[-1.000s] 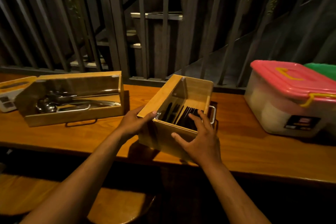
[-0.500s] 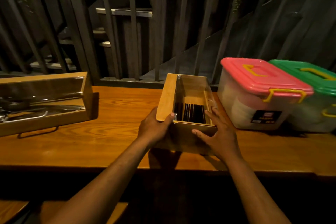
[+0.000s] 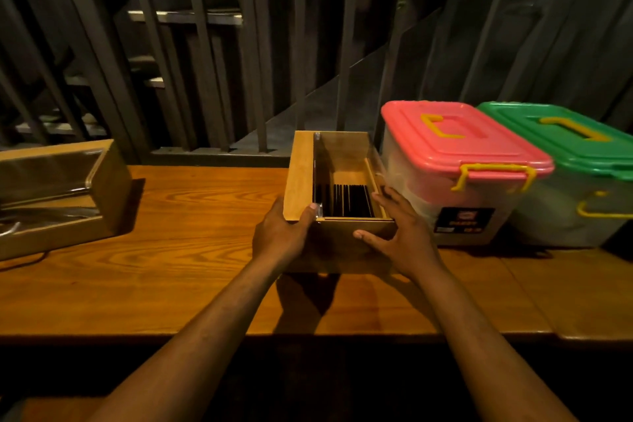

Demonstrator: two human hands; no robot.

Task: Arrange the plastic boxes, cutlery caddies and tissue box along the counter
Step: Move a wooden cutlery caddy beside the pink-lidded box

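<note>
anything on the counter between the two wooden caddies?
No. In the head view, only bare counter lies between the left caddy and the caddy held by the left hand and right hand.

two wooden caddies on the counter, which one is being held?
The wooden caddy with dark cutlery, beside the pink-lidded box: left hand and right hand grip its near corners. The caddy at far left sits untouched.

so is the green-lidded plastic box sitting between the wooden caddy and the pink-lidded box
No, the pink-lidded plastic box sits directly beside the wooden cutlery caddy, and the green-lidded plastic box is on its far side.
</note>
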